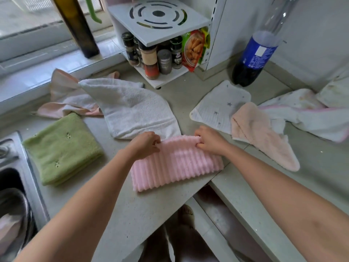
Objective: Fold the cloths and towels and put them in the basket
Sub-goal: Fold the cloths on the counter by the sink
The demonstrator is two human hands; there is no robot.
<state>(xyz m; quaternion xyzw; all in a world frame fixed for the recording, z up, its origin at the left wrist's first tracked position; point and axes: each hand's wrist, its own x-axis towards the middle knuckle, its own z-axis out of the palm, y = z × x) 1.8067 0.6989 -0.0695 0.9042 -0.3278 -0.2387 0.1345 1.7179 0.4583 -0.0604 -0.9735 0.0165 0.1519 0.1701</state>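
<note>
No wording can be read with certainty. The blue label on the cola bottle (255, 55) carries a white panel and fine print, too small to make out. A dark spice jar (177, 53) on the rack's lower shelf bears a small red emblem and white characters, also illegible. The snack packet (195, 48) shows only blurred print.

ribbed plush pink cloth (175, 163), fluffy green towel (62, 148), looped white terry towel (137, 110), matt speckled stone countertop (132, 214).
</note>
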